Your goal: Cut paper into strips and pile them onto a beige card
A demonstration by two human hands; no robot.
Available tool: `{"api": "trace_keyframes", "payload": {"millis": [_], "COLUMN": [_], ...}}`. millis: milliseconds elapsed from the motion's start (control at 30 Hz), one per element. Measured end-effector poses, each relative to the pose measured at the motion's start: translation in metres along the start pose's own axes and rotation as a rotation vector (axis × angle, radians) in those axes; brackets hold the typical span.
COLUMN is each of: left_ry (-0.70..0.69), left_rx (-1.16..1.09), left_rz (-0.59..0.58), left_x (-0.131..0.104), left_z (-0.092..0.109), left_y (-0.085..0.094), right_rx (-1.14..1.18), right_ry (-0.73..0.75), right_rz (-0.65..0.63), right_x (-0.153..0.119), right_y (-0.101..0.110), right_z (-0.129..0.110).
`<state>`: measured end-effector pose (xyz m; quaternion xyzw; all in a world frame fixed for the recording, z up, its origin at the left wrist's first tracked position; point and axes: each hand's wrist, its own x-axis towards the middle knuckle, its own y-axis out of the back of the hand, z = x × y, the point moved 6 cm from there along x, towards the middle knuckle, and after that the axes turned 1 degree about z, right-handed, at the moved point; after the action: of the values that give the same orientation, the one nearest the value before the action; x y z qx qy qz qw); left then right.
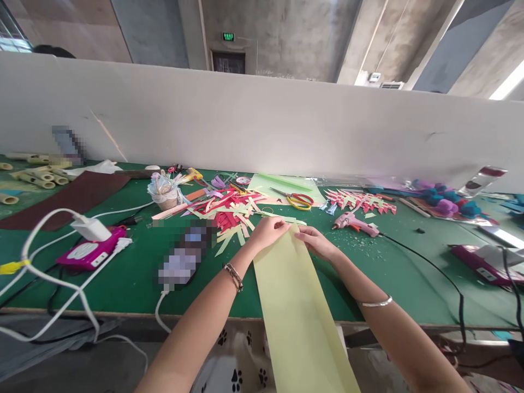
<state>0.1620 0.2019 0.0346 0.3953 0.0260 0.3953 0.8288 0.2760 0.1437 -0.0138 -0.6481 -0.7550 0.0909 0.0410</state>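
A long sheet of pale yellow paper [298, 305] runs from mid-table over the front edge towards me. At its far end my left hand [268, 233] pinches the upper left corner, fingers closed. My right hand [317, 241] grips the same end from the right, thumb on top and fingertips partly hidden. Just beyond the hands lie red and pale yellow paper strips [233, 213] in a loose heap. Scissors with red and yellow handles [301, 202] rest on a light green sheet [262, 184] behind.
A pink glue gun [356, 224] with a black cord lies right of my hands. Left are a blurred phone [186, 256] on a white cable and a magenta power strip [92, 248]. Folded red-and-white paper pieces [360, 201] sit at the back; a white partition [262, 125] stands behind.
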Motion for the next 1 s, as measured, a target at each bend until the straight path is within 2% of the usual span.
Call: {"api": "trace_keyframes", "payload": {"millis": [200, 333, 500, 600, 1000], "left_ry": [-0.040, -0.059, -0.086, -0.080, 0.028], "left_rx": [-0.049, -0.052, -0.036, -0.018, 0.026], "left_rz": [-0.005, -0.002, -0.028, -0.034, 0.106], "left_x": [-0.002, -0.003, -0.004, -0.006, -0.009], "left_z": [0.001, 0.002, 0.007, 0.009, 0.005], "left_y": [-0.003, -0.002, -0.006, -0.010, -0.007], "right_rx": [0.010, -0.010, -0.072, -0.098, -0.061], "right_ry": [0.015, 0.000, 0.012, 0.022, 0.070], "right_rz": [0.080, 0.068, 0.172, 0.191, 0.288], "right_x": [0.001, 0.000, -0.002, -0.002, 0.002], "right_y": [0.005, 0.000, -0.003, -0.005, -0.011], "right_z": [0.002, 0.000, -0.008, -0.011, -0.013]}}
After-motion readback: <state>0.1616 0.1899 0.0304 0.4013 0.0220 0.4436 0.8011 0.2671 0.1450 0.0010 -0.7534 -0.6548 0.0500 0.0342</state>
